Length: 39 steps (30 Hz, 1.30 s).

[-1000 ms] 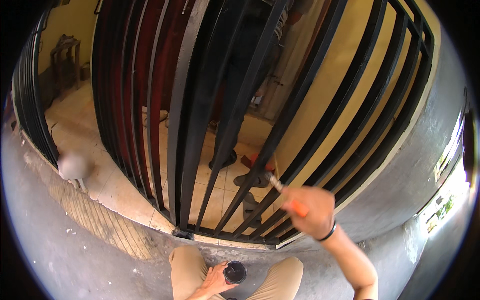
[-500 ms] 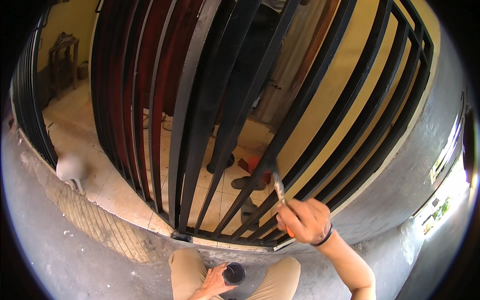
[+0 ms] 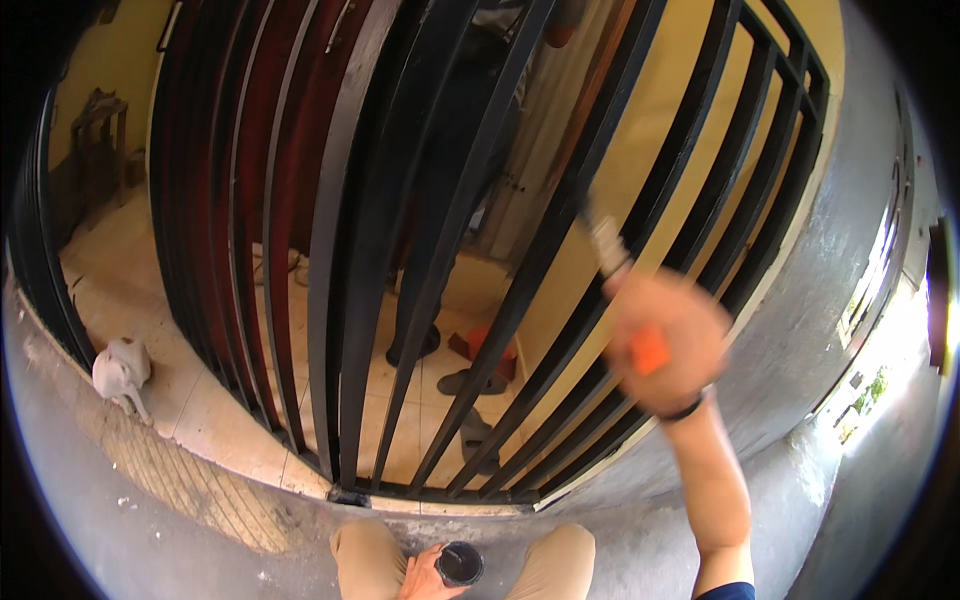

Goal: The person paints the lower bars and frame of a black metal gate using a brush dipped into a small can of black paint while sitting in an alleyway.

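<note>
My right hand (image 3: 668, 338), blurred by motion, grips a paintbrush (image 3: 606, 240) with an orange handle end. The dark bristles meet one bar of the black metal railing (image 3: 560, 225) at mid-height. Low between my knees, my left hand (image 3: 428, 574) is wrapped around a small round cup (image 3: 460, 565) with dark paint or liquid inside. A black band circles my right wrist.
Behind the bars a person in dark clothes (image 3: 450, 170) stands on the tiles. Grey slippers (image 3: 478, 383) and an orange-red object (image 3: 495, 343) lie there. A white cat-like animal (image 3: 122, 372) is at the left, by the ridged ramp (image 3: 190, 480). A grey wall (image 3: 800, 330) runs along the right.
My right hand has moved up and to the right with the paintbrush, whose bristles are now higher on the railing. My left hand still holds the cup. The view has shifted slightly.
</note>
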Available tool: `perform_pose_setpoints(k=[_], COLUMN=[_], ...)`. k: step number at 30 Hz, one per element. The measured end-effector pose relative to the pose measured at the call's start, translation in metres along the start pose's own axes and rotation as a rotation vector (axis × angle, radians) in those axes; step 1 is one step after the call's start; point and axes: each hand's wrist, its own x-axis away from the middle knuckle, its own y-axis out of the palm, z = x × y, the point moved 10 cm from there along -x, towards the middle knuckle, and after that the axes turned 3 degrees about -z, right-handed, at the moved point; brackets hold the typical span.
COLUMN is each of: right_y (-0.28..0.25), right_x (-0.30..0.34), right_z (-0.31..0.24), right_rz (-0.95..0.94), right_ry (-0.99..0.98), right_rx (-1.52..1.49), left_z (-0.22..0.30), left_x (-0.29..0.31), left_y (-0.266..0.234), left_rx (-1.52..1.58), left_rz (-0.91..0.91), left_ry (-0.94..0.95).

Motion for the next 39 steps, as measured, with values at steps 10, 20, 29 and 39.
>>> perform_pose_setpoints(k=[10,20,29,39], right_y=[-0.003,-0.001,-0.021,0.003], right_x=[-0.011,-0.058,-0.045,-0.036], right_z=[0.065,0.018,0.093,0.016], right_rz=[0.066,-0.120,0.010,-0.067], right_ry=[0.525,-0.164,0.568,-0.120], right_rx=[-0.230,0.403,-0.261,0.206], left_z=[-0.008,0.003,-0.010,-0.017], left_x=[0.006,0.004,0.007,0.005], left_y=[0.002,-0.004,-0.002,0.001], left_rx=[-0.022,-0.121,0.055,-0.104], left_rz=[-0.018,0.010,-0.059,-0.106], left_ry=[-0.025,0.043,-0.022,-0.026])
